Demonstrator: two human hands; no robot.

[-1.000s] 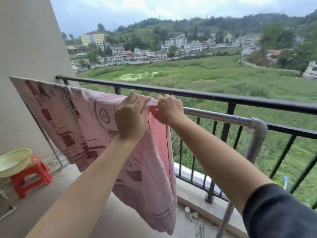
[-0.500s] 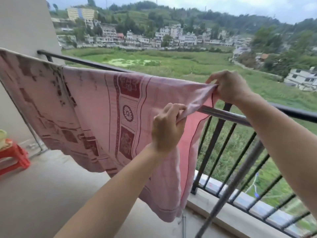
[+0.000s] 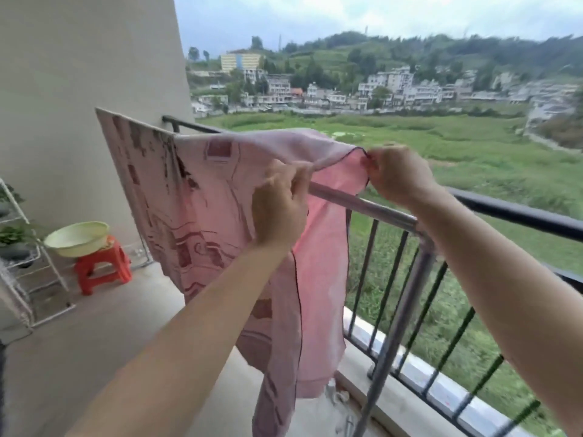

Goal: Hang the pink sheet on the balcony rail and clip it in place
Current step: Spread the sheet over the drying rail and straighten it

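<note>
1. Soft, even daylight under an overcast sky (image 3: 347,14): no hard shadows, no glare.
2. Slight motion smear on the pink sheet (image 3: 202,197), left hand (image 3: 279,209) and right hand (image 3: 397,175).
3. Wide-angle bend curves the wall (image 3: 79,74) towards the edge.

Single head-worn view (wide-angle), facing forward and slightly down, close to the balcony rail (image 3: 520,214)

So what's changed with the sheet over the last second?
The right hand has drawn a corner of the sheet rightward, away from the left hand, spreading the bunched edge out along the silver rail. Both hands still grip the sheet, which stays draped over that rail.
</note>
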